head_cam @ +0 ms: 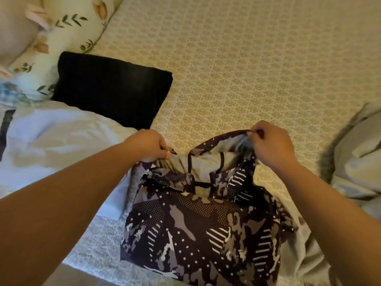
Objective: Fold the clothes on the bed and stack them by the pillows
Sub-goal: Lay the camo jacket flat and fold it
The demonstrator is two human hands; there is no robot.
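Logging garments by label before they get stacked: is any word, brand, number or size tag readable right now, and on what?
None readable.
Patterned garment, held by left hand and right hand: only dots, stripes and camouflage shapes, no label showing.
White garment: a dark mark at its left edge, cut off, unreadable.

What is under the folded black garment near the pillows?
The black garment lies on the patterned bedspread, its left edge against a floral pillow. Whether anything lies under it cannot be seen.

The bed (pixel 247 58) wears a cream lattice-print cover. On it: a folded black garment (pixel 111 89) beside the floral pillow (pixel 68 23), a white garment (pixel 51 141) at left, a grey garment (pixel 354 157) at right, the patterned garment (pixel 195 223) nearest.
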